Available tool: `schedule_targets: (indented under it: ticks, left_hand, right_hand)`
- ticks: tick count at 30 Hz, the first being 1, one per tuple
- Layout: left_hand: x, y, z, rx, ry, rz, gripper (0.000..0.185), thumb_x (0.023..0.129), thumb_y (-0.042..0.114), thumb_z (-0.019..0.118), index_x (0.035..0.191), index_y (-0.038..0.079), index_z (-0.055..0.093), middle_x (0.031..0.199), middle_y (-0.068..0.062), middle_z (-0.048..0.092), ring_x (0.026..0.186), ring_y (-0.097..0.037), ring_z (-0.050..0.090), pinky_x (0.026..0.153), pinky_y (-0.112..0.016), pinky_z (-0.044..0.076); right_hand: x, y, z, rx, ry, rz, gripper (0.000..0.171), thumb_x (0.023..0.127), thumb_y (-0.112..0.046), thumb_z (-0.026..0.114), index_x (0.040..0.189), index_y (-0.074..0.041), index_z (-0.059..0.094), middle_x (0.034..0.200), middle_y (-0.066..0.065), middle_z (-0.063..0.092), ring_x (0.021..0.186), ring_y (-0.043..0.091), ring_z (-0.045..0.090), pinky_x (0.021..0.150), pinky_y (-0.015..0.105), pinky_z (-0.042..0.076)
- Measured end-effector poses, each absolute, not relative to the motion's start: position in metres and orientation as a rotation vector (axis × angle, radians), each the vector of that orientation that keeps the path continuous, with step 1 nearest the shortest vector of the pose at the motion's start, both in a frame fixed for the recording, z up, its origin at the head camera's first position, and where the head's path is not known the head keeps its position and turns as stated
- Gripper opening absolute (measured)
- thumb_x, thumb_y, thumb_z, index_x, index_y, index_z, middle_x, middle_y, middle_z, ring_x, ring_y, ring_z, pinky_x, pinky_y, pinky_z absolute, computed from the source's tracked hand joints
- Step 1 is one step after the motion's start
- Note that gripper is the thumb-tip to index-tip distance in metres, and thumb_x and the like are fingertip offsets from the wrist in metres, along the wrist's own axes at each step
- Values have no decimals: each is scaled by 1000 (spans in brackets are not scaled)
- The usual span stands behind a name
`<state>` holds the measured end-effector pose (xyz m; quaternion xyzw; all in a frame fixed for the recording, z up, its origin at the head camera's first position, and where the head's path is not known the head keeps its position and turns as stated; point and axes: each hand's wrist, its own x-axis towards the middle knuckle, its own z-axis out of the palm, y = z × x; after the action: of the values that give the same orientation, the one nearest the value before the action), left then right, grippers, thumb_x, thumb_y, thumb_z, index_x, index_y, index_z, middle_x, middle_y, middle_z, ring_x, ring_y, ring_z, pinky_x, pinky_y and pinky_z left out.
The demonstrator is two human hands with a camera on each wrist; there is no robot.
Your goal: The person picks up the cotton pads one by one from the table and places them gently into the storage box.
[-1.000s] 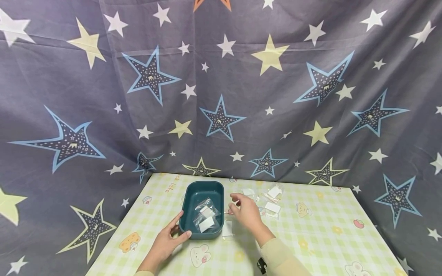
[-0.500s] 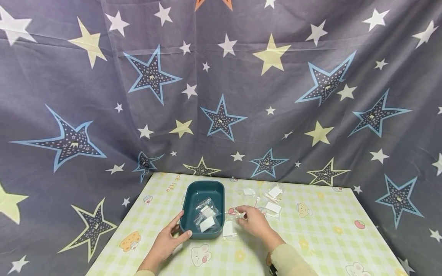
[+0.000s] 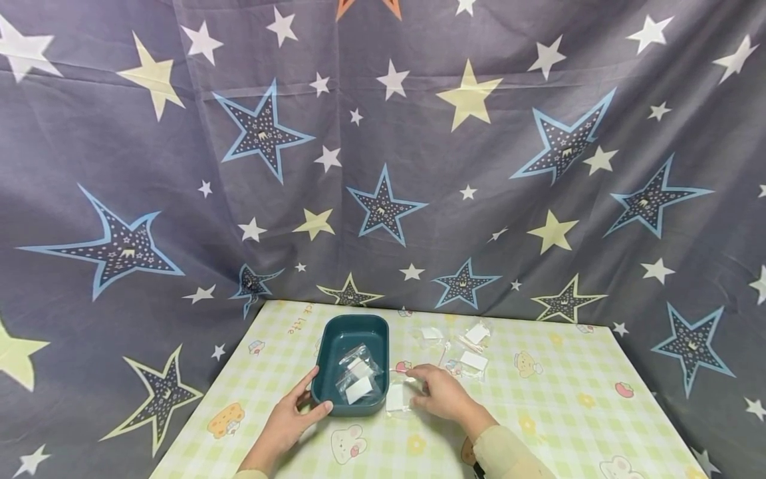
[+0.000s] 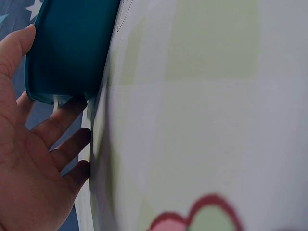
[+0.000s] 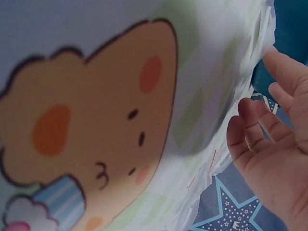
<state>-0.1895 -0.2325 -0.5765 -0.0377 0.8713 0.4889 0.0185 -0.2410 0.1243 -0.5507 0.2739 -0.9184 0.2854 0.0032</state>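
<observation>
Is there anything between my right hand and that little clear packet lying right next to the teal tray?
Nothing visible. The right hand is already at the small clear plastic packet with a white insert, fingers reaching onto it on the green checked tablecloth. The teal rectangular plastic tray sits just left of it, steadied by the left hand.

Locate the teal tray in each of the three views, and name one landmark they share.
Head: the teal tray sits at lower centre on the tablecloth, the left hand gripping its near left corner.
Left wrist: the tray's outer wall fills the top left, the thumb lying along its edge.
Right wrist: only a teal sliver at the top right, beyond the right hand.
Shared landmark: the checked cartoon tablecloth.
</observation>
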Motion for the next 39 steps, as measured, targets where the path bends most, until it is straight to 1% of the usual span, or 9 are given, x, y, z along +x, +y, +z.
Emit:
schedule_targets:
  ticks: [10,14,17,21,26,30,34,37,39]
  left_hand:
    - [-189,-232,-575,-119,2695,1524,86,92,50,83,166,35,41,159,-29,52,142,-47,58,115,-63,50]
    - [-189,-232,-575,-122,2693,1523,86,92,50,83,166,36,41,159,-29,52,142,-47,59,115,-63,50]
    - [-189,-232,-575,-116,2696,1522,86,92,50,83,166,36,41,159,-29,53,142,-47,59,115,-63,50]
    - [-189,-233,-576,-110,2699,1528,86,92,49,83,166,35,41,158,-29,54,141,-46,59,115,-63,50]
    - [-189,-233,-577,-108,2706,1527,86,92,49,83,166,35,41,157,-29,55,141,-46,60,115,-63,50]
    - [-189,-234,-579,-112,2710,1532,86,92,49,83,166,35,41,156,-29,55,140,-46,60,115,-63,50]
    - [-188,-234,-579,-116,2709,1536,86,92,49,83,166,35,41,156,-29,55,141,-46,60,115,-62,50]
    - [-189,-234,-579,-116,2707,1535,86,92,49,83,166,36,41,157,-29,55,141,-47,59,115,-62,51]
    - [-189,-234,-579,-117,2704,1537,86,92,49,83,166,36,41,157,-29,55,141,-47,59,115,-62,51]
  right_hand:
    - [-247,121,-557,942,-2875,898,60,82,-13,91,138,-4,70,139,16,70,86,13,61,83,32,56]
    - [-248,118,-558,943,-2890,902,60,81,-13,91,137,-5,71,121,11,74,81,9,57,78,29,53]
    - [-248,116,-558,940,-2909,921,59,82,-12,90,137,-4,71,104,8,72,76,6,51,73,28,48]
    - [-246,114,-555,940,-2920,914,58,82,-12,90,136,-3,71,97,8,70,76,5,49,73,28,47]
    - [-245,112,-554,941,-2927,880,56,83,-13,90,135,-4,72,97,7,71,78,7,52,74,29,49]
    - [-245,111,-556,933,-2941,861,56,83,-15,90,135,-7,72,95,4,69,77,5,50,73,28,47]
    - [-245,110,-557,933,-2934,840,56,82,-16,91,135,-8,73,105,5,73,82,7,54,77,30,52]
    - [-245,110,-557,939,-2923,798,56,82,-18,91,134,-7,73,122,9,76,95,14,65,91,37,59]
    - [-245,109,-557,943,-2918,766,56,82,-19,91,134,-7,72,131,11,75,109,22,71,102,43,59]
